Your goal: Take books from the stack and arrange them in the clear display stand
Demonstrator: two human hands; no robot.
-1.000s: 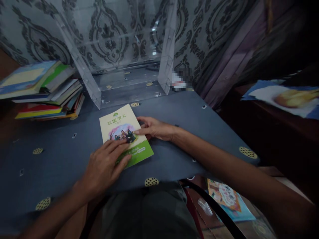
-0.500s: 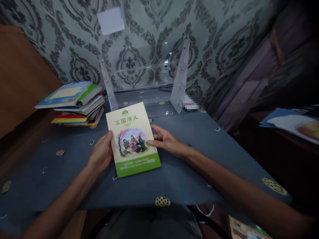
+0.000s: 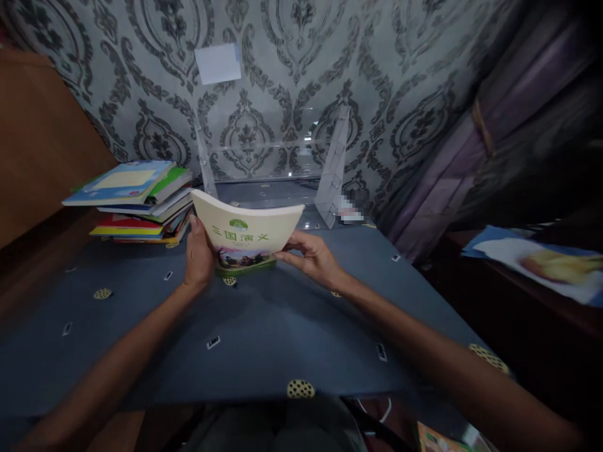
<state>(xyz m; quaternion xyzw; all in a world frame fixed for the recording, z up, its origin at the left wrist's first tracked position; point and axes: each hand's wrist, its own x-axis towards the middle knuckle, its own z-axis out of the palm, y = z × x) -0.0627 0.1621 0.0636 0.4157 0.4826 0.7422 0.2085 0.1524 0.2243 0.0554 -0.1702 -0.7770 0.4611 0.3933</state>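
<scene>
A cream and green paperback book [image 3: 247, 229] with Chinese characters and a picture on its cover is held up above the table, its top edge tilted toward the camera and its cover slightly bowed. My left hand [image 3: 200, 254] grips its left edge, the thumb at the side and the other fingers partly hidden. On the right edge, my right hand [image 3: 313, 256] pinches the book between thumb and fingers. Behind it stands a clear plastic rack [image 3: 332, 172] with slanted side panels.
A stack of books [image 3: 136, 194] sits at the table's left, beside a brown wooden panel [image 3: 42, 144]. The blue patterned tablecloth [image 3: 264, 351] covers the table. A purple curtain [image 3: 452, 163] hangs at right, near blue and white papers [image 3: 532, 257].
The book has tipped from showing its full cover to a steep angle, its top edge now toward me. Both hands have kept their hold. The camera view has shifted slightly.
</scene>
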